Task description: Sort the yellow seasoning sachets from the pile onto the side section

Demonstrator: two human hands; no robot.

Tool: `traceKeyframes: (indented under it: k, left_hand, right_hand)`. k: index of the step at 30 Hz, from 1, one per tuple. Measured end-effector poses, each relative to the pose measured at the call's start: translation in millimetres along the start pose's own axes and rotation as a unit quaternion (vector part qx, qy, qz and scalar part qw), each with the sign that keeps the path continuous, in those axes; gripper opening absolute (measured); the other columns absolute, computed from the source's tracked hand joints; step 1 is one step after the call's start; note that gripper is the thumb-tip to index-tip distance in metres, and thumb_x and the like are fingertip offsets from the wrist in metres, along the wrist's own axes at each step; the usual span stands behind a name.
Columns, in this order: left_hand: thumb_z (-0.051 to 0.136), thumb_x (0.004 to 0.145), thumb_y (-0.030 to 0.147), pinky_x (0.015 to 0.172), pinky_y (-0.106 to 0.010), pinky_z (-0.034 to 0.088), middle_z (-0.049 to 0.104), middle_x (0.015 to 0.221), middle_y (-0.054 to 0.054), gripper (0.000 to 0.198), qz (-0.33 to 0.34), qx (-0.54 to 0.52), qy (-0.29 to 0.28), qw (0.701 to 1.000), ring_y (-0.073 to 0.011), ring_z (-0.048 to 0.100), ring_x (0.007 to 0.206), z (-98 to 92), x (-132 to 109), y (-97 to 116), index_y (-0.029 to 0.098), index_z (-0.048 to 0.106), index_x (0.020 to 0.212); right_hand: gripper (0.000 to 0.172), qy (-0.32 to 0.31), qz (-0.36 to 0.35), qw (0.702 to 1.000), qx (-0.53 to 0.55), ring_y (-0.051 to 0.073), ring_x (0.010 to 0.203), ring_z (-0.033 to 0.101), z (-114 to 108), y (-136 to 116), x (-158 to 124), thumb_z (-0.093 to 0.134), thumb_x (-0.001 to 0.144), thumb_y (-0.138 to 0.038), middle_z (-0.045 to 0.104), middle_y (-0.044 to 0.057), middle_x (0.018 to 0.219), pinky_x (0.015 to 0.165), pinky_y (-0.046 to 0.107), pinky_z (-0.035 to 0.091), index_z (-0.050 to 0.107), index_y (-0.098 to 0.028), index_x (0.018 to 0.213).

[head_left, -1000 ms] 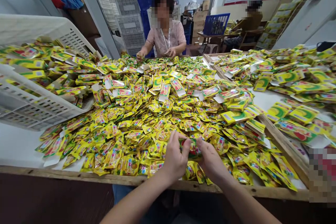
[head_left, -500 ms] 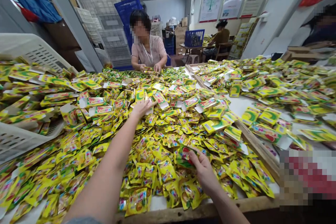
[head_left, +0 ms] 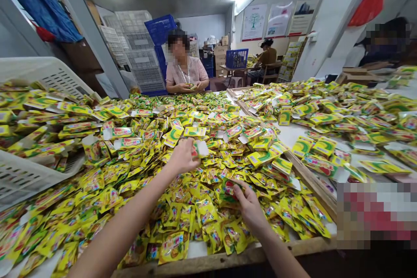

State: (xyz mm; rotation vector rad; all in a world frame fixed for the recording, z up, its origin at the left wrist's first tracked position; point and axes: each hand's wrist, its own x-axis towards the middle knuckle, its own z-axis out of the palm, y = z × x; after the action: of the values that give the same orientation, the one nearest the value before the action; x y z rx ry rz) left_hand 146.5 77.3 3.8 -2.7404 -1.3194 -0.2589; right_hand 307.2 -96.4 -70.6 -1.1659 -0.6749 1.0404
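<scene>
My left hand (head_left: 183,156) is stretched out over the heap and its fingers are closed round a small flat carton (head_left: 198,149) with a white flap, lifted just off the pile. My right hand (head_left: 248,202) stays near the table's front edge, pinched on a thin stack of green and yellow sachets (head_left: 228,189). Under both hands lies a deep pile of yellow sachets (head_left: 182,208), and farther out a layer of flat yellow-green cartons (head_left: 195,131).
A white plastic crate (head_left: 29,173) full of cartons lies tipped at the left. A wooden divider rail (head_left: 312,178) runs along the right, with more cartons beyond it. A person (head_left: 185,69) sits across the table handling packets. Another person sits at a far table.
My left hand has drawn back toward me from the far cartons, now carrying one carton. My right hand has stayed put with its sachets. The view has tilted slightly upward.
</scene>
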Motion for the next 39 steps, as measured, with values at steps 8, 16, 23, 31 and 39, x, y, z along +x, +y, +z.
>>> traceKeyframes:
  k: [8, 16, 23, 31, 39]
  left_hand:
    - [0.057, 0.070, 0.027, 0.076, -0.035, 0.046, 0.062, 0.098, -0.008, 0.049, 0.061, -0.138, 0.127, 0.980, -0.0248, 0.059, 0.088, -2.7, -105.7, 56.3, 0.020, 0.041, 0.115]
    - [0.059, 0.075, 0.026, 0.065, -0.033, 0.042, 0.066, 0.087, -0.006, 0.044, 0.015, -0.073, 0.305, 0.949, -0.0230, 0.061, 0.075, 2.0, -134.2, 81.7, 0.019, 0.044, 0.115]
    - [0.051, 0.085, 0.032, 0.062, -0.031, 0.042, 0.067, 0.085, -0.006, 0.036, 0.018, -0.117, 0.361, 0.925, -0.0199, 0.061, 0.070, 8.9, -159.4, 99.6, 0.016, 0.047, 0.116]
    - [0.054, 0.077, 0.023, 0.070, -0.031, 0.050, 0.068, 0.098, -0.008, 0.041, -0.050, -0.207, 0.323, 0.922, -0.0208, 0.064, 0.083, 1.9, -186.2, 120.4, 0.017, 0.047, 0.117]
    - [0.063, 0.077, 0.033, 0.081, -0.040, 0.048, 0.064, 0.104, -0.009, 0.051, -0.060, -0.207, 0.318, 0.923, -0.0260, 0.060, 0.094, -16.4, -206.6, 120.5, 0.021, 0.047, 0.123]
  right_hand:
    - [0.020, 0.007, -0.274, 0.944, -0.183, 0.019, 0.083, 0.064, 22.0, -59.5, -20.3, 0.058, 0.084, -0.034, 0.065, 0.004, 0.096, 0.073, 0.031, 0.053, 0.057, -0.025, 0.102]
    - [0.012, -0.147, -0.323, 0.876, -0.327, 0.018, 0.079, 0.067, 31.8, -83.6, -39.1, 0.061, 0.081, -0.024, 0.071, 0.004, 0.087, 0.071, 0.028, 0.053, 0.064, -0.023, 0.092]
    - [0.034, -0.136, -0.239, 0.932, -0.237, 0.015, 0.065, 0.063, 37.5, -70.8, -52.7, 0.074, 0.068, -0.029, 0.065, 0.000, 0.072, 0.060, 0.025, 0.052, 0.058, -0.021, 0.097]
    - [0.012, -0.010, -0.445, 0.843, -0.303, 0.022, 0.077, 0.061, 42.7, -45.7, -85.3, 0.076, 0.069, -0.032, 0.066, 0.002, 0.068, 0.070, 0.035, 0.048, 0.066, -0.025, 0.070]
    - [0.022, -0.082, -0.204, 0.951, -0.219, 0.021, 0.072, 0.064, 34.4, -51.2, -106.3, 0.074, 0.068, -0.039, 0.071, 0.005, 0.077, 0.069, 0.035, 0.051, 0.069, -0.021, 0.079]
